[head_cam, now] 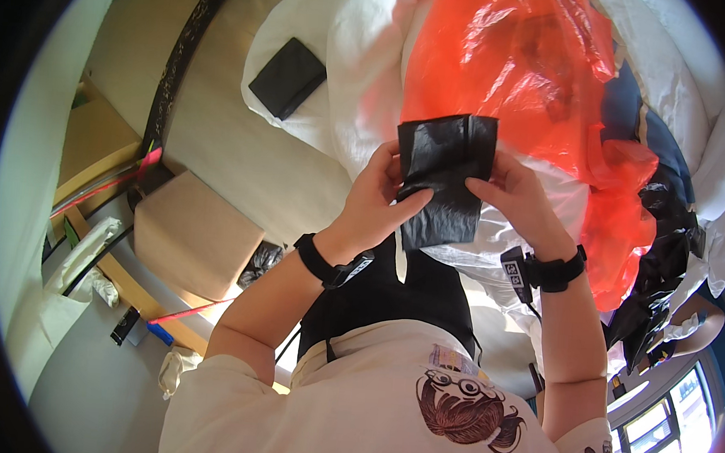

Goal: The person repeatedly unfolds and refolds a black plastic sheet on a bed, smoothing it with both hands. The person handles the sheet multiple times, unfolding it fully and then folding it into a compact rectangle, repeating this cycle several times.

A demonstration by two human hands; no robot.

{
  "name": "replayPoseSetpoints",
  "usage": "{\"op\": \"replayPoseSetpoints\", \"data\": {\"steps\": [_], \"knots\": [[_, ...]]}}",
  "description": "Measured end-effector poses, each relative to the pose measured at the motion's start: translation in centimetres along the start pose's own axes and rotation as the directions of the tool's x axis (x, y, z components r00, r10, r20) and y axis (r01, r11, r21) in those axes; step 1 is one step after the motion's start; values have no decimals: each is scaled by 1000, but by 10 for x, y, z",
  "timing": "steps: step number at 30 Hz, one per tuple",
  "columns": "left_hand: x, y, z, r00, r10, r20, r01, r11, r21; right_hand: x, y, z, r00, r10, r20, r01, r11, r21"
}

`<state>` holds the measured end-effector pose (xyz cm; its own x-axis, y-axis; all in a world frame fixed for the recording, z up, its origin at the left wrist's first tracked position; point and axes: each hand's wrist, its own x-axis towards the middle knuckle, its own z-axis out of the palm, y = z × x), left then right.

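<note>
Between my two hands is a folded sheet of black plastic (447,169), likely a flattened bag, with creases across it. My left hand (380,193) grips its left edge, thumb in front and fingers behind. At its right edge my right hand (514,189) pinches it the same way, thumb tip on the front face. The fingers behind the plastic are partly hidden. A second folded black square (289,77) lies on white bedding (354,58) up and to the left. Beyond my hands spreads a red translucent plastic bag (509,73).
Black plastic (652,269) is bunched at the right, beside white bedding. A beige box-shaped seat (194,235) stands at the left, near a wooden frame (129,281) and a red stick (189,311). A bright window (668,426) shows at the lower right.
</note>
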<state>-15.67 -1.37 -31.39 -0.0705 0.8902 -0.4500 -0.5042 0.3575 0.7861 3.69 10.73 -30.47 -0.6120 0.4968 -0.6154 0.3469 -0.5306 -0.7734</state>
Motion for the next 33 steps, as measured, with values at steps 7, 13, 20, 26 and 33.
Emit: {"op": "replayPoseSetpoints", "data": {"steps": [7, 13, 20, 26, 33], "knots": [[-30, 59, 39, 947, -265, 180, 249, 963, 104, -76, -35, 26, 1000, -28, 5, 25, 954, 298], [-66, 78, 87, 915, -196, 351, 86, 949, 305, -158, -45, 34, 987, -144, -67, 156, 957, 243], [-109, 96, 134, 851, 4, 525, -216, 914, 344, -238, -46, 10, 895, -443, -55, 447, 886, 128], [-122, 105, 177, 728, 106, 677, -489, 773, 404, -291, -45, -10, 819, -562, -114, 527, 817, -234], [-139, 94, 222, 664, 273, 696, -735, 409, 541, -333, -40, -22, 677, -716, -171, 598, 671, -438]]}}
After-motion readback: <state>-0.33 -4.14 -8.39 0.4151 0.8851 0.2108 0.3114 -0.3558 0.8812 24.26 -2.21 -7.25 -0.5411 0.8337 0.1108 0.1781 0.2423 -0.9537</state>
